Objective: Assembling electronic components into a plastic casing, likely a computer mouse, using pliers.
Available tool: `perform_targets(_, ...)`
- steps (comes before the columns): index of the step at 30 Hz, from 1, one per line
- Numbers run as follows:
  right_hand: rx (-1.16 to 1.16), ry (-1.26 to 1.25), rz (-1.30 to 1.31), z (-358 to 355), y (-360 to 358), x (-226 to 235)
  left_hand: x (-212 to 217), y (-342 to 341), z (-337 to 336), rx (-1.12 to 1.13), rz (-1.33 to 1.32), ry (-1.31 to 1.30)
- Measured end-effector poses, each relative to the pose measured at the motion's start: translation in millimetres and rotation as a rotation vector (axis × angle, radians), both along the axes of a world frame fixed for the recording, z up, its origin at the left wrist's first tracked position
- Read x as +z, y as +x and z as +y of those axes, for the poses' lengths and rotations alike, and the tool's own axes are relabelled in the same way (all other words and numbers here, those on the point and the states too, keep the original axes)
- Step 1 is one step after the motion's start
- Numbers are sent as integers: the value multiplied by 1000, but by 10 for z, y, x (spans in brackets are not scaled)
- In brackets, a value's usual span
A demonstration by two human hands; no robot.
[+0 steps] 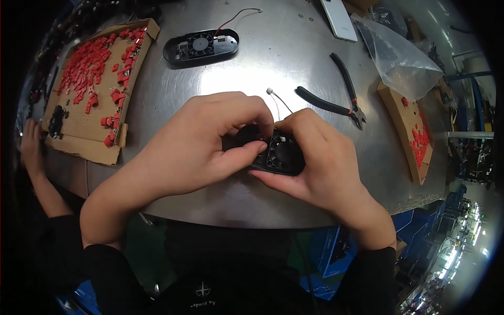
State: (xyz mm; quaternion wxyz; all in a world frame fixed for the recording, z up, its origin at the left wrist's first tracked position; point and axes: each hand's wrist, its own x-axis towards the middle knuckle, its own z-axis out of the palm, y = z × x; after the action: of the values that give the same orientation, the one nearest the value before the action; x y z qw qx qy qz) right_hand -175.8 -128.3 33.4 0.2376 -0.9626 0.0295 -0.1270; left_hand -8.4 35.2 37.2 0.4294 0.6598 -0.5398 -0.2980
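A black oval housing with a small fan [283, 154] in it is between my hands near the table's front edge. My right hand [328, 157] grips its right end, thumb along the near side and fingers over the far rim. My left hand [212, 139] is closed over the left part, thumb and index finger bent inward beside the fan. What those fingertips pinch, if anything, is too small and covered to make out. A thin cable with a white connector [270, 91] sticks out beyond my right fingers. Farther back lies a similar black housing with a fan [201, 47] and a red-and-black cable.
Cutting pliers [344, 105] with black handles lie open at right on the metal table [273, 210]. Cardboard trays with red parts stand left [79, 126] and right [401, 118]. A white phone [338, 21] and plastic bag [396, 58] lie far right. Another person's hand [32, 149] is far left.
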Motion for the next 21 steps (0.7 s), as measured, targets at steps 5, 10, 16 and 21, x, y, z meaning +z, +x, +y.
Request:
perform_targets(5,0,8,-7,4,2,0,-1,-14,-3,13,-32,-47)
perform_targets(10,3,16,26,22,-7,-5,-18,-8,-1,35,-112,-77)
perform_targets(16,10,37,32,18,-7,-19,-46,45,-16,-24,-168,-71)
perform_targets(21,18,15,80,54,-27,7,-48,96,-4,-111,-275,-143)
